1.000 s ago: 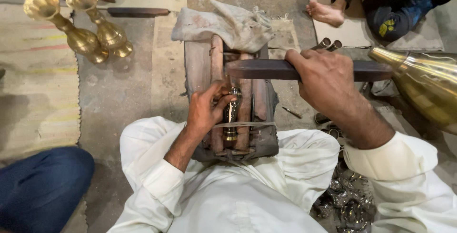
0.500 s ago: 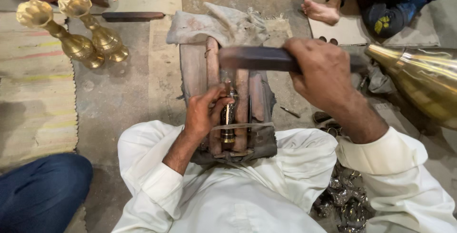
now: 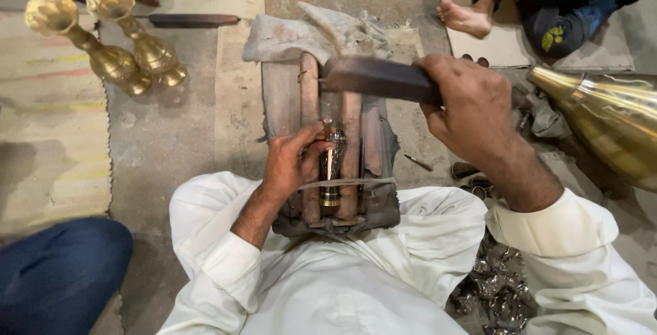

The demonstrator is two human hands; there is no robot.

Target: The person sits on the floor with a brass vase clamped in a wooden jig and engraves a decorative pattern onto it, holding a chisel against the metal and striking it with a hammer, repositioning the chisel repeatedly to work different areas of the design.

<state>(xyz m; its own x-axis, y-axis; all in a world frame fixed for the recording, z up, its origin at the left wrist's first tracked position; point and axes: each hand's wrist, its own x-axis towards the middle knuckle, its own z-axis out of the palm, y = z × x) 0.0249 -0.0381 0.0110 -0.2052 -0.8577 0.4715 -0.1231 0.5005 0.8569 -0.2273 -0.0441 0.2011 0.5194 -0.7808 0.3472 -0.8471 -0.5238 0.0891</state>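
My left hand (image 3: 291, 164) pinches a thin metal tool, its tip set against a small engraved brass piece (image 3: 332, 171). That piece lies lengthwise in a wooden block (image 3: 373, 143) resting between my knees, under a thin strap. My right hand (image 3: 472, 109) grips a dark flat bar (image 3: 373, 76) held level above the block's far end, over the tool. A grey cloth (image 3: 308, 34) is bunched at the block's far edge.
Two tall brass vases (image 3: 123, 47) stand at the far left beside a dark stick (image 3: 191, 19). A large brass vessel (image 3: 609, 126) lies at the right. Another person's bare foot (image 3: 465, 19) is at the top right, a blue-trousered knee (image 3: 58, 273) at the lower left. Dark metal scraps (image 3: 496, 294) sit by my right side.
My right hand has swung the dark bar leftward and toward the block's middle, above the tool. My left hand has stayed on the tool and brass piece.
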